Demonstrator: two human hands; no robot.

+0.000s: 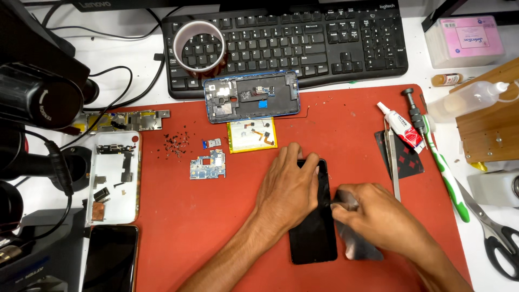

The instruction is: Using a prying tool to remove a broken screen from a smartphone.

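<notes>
A black phone screen panel (316, 238) lies flat on the red work mat (216, 227). My left hand (289, 192) presses down on the panel's upper left part, fingers spread over its top edge. My right hand (373, 213) grips a crumpled clear plastic film (359, 246) at the panel's right edge, near its middle. The film trails down onto the mat beside the panel.
A blue phone frame (251, 97), yellow battery (251, 135), small circuit board (208, 165) and loose screws (175, 143) lie on the mat's far side. A white back cover (113, 178) and another phone (111, 259) are left. Glue tube (403, 127), toothbrush (446, 173), scissors (494, 232) lie right. Keyboard (286, 43) with tape roll (199, 46) behind.
</notes>
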